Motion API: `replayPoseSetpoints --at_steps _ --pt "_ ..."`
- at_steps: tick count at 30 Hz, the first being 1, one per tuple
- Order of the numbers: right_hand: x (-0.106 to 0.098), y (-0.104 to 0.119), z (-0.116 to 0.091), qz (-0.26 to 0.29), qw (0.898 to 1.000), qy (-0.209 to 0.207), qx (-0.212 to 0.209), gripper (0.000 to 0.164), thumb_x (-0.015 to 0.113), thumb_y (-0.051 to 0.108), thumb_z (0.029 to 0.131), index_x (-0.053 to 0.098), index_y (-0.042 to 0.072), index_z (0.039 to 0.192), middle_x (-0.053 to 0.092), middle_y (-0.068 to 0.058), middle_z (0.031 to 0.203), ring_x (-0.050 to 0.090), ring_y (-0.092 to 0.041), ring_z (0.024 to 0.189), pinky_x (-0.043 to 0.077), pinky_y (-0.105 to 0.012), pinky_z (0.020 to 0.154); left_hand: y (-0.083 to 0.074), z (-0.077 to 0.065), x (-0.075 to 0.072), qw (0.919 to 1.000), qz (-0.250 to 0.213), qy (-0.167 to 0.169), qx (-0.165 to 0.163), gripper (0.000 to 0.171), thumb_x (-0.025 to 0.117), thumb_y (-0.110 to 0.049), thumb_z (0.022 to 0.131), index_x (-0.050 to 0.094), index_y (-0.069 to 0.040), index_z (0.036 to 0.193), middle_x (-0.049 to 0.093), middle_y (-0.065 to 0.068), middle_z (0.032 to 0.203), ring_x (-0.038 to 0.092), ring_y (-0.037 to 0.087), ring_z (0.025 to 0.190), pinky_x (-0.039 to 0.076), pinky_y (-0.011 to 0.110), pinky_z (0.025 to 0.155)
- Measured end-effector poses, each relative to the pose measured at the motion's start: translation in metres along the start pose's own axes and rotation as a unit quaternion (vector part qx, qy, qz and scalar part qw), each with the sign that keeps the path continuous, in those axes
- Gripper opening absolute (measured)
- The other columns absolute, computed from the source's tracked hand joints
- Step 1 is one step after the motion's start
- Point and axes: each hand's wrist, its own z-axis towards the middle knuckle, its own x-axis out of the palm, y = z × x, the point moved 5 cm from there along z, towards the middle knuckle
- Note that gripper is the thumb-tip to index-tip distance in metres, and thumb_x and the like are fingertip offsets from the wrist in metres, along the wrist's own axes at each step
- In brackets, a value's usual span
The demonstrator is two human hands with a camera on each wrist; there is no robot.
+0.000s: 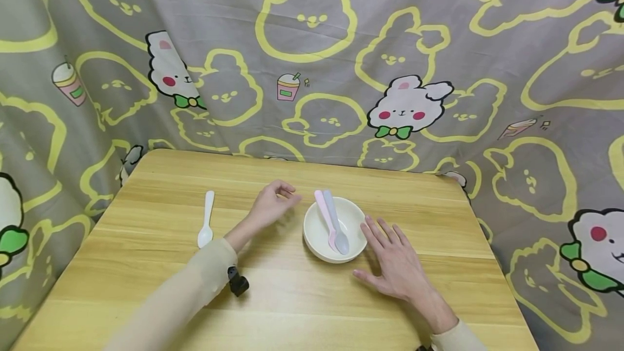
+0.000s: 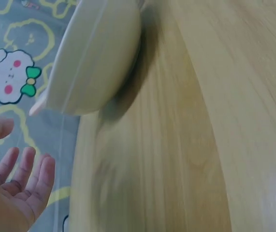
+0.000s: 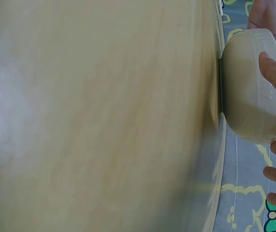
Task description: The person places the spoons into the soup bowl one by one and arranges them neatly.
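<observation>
A cream bowl (image 1: 355, 215) stands on the wooden table. Inside it lean a pink spoon (image 1: 324, 209) and a grey spoon (image 1: 341, 242), side by side, their handles over the far rim. My left hand (image 1: 273, 205) hovers left of the bowl, fingers loosely bent and holding nothing; the left wrist view shows a gap between that hand (image 2: 19, 195) and the bowl (image 2: 99, 58). On the other side, my right hand (image 1: 397, 267) has its fingers spread, the fingertips at the bowl's right rim; whether they touch it I cannot tell. Farther left lies a white spoon (image 1: 207, 221).
The wooden table (image 1: 302, 307) has its far edge against a grey patterned curtain (image 1: 234, 26), which also hangs along both sides. The white spoon lies near my left forearm (image 1: 190, 280). A black wrist camera (image 1: 238, 281) sits on the left sleeve.
</observation>
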Motion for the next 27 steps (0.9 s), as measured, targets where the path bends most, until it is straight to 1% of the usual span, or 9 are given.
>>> replayPoseSetpoints --at_steps 7,15,18,22,24,27 --pt "0.000 -0.001 -0.001 -0.002 1.000 0.000 0.002 0.107 0.060 0.083 0.085 0.040 0.011 0.162 0.039 -0.009 0.171 0.046 -0.040 0.151 0.035 -0.062 0.124 0.007 -0.007 -0.026 0.9998 0.014 -0.012 -0.002 0.037 0.075 -0.031 0.098 0.066 -0.006 0.123 0.073 0.014 0.115 0.071 0.025 0.096 0.056 0.025 0.076" --pt "0.000 -0.001 0.000 0.002 1.000 0.005 0.002 0.106 0.060 0.082 0.086 0.040 0.011 0.163 0.037 -0.008 0.172 0.044 -0.039 0.152 0.034 -0.061 0.125 0.020 -0.019 -0.051 0.9998 0.020 -0.002 -0.006 0.042 0.071 -0.032 0.101 0.063 -0.001 0.127 0.070 0.016 0.119 0.069 0.028 0.100 0.057 0.028 0.079" --pt "0.000 0.000 0.000 0.003 1.000 0.005 0.002 0.106 0.060 0.082 0.086 0.039 0.011 0.163 0.037 -0.008 0.172 0.045 -0.039 0.152 0.034 -0.061 0.125 0.025 -0.024 -0.060 0.9997 0.023 0.000 -0.011 0.043 0.070 -0.033 0.102 0.062 -0.001 0.130 0.069 0.018 0.121 0.070 0.033 0.102 0.059 0.031 0.080" --pt "0.001 -0.001 0.000 0.002 1.000 0.007 0.002 0.106 0.059 0.082 0.086 0.039 0.012 0.163 0.036 -0.008 0.172 0.045 -0.040 0.152 0.034 -0.061 0.125 0.030 -0.028 -0.072 0.9997 0.016 -0.003 -0.018 0.048 0.069 -0.033 0.103 0.058 0.001 0.134 0.067 0.022 0.125 0.071 0.041 0.104 0.064 0.044 0.083" --pt "0.001 -0.001 0.000 0.002 1.000 0.007 0.002 0.106 0.059 0.083 0.086 0.039 0.012 0.163 0.037 -0.008 0.172 0.045 -0.040 0.152 0.034 -0.061 0.125 0.031 -0.029 -0.077 0.9997 0.013 -0.003 -0.019 0.050 0.068 -0.032 0.103 0.056 0.003 0.137 0.066 0.024 0.127 0.072 0.041 0.103 0.064 0.048 0.085" --pt "0.001 -0.001 0.000 0.001 1.000 0.005 0.001 0.106 0.059 0.083 0.086 0.040 0.011 0.162 0.037 -0.008 0.172 0.045 -0.040 0.152 0.035 -0.061 0.124 0.033 -0.031 -0.085 0.9998 0.013 -0.004 -0.017 0.051 0.068 -0.030 0.104 0.054 0.004 0.139 0.065 0.026 0.128 0.073 0.040 0.102 0.066 0.048 0.086"
